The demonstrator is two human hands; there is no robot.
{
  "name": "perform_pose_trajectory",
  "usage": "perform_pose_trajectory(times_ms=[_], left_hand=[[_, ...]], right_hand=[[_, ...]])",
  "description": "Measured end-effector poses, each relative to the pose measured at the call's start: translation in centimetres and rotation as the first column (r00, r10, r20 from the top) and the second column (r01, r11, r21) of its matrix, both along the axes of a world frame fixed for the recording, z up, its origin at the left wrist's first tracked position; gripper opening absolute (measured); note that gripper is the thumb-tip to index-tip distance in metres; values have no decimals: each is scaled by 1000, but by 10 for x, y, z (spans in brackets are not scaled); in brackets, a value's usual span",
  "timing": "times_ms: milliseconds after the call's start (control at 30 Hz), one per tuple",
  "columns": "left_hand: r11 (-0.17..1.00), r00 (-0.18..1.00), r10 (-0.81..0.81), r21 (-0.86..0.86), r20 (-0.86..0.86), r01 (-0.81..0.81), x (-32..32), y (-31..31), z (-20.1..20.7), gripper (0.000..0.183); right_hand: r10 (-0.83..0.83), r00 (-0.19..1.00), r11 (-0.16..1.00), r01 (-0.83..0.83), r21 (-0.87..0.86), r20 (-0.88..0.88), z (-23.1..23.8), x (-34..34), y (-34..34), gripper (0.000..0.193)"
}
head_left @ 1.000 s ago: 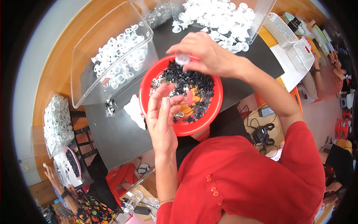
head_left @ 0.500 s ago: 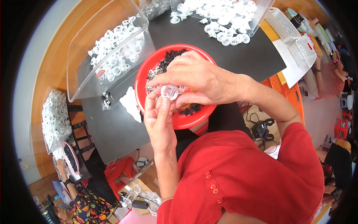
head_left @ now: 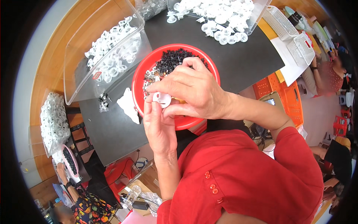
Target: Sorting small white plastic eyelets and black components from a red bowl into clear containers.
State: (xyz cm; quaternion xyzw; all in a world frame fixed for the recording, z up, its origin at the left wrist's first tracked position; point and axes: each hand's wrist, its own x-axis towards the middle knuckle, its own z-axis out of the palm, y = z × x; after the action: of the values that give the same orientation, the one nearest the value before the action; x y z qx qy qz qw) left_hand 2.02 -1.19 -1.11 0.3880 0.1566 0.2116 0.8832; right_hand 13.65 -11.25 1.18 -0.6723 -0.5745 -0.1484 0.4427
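Observation:
A small white round plastic part (head_left: 162,99) with a slot in it is held up over the near left of the red basin (head_left: 135,80). My left hand (head_left: 160,130) is closed on the part from below, thumb against its lower edge. Arched over it from the right, my right hand (head_left: 201,91) has its thumb and fingers closed about the same part; its fingertips are partly hidden. Inside the basin lie a heap of small black pieces (head_left: 173,60) and small metal pieces (head_left: 149,80).
A clear bin (head_left: 143,35) of white plastic parts stands on the dark table (head_left: 112,138) at left; another clear bin (head_left: 263,15) is at the far right. A white cloth (head_left: 128,106) lies beside the basin. Orange crates (head_left: 285,100) stand at right. Other people sit at both sides.
The white part has turned in my fingers, showing another face, and moved slightly left and down. My right hand has shifted a little, uncovering more black pieces in the basin.

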Motion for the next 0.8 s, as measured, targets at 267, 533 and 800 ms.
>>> perform_pose_trajectory(times_ms=[267,533,800], left_hand=[[983,997,78,-165,10,-75,-14,32,-3,38],[988,994,97,-130,55,-89,-17,39,-7,39],[990,991,125,-55,-37,-127,-17,36,1,35]], right_hand=[[-122,982,988,105,-117,-148,-4,26,-6,18],[-123,992,929,100,-358,-42,-30,27,-3,8],[-96,991,915,125,-384,94,-41,13,17,7]])
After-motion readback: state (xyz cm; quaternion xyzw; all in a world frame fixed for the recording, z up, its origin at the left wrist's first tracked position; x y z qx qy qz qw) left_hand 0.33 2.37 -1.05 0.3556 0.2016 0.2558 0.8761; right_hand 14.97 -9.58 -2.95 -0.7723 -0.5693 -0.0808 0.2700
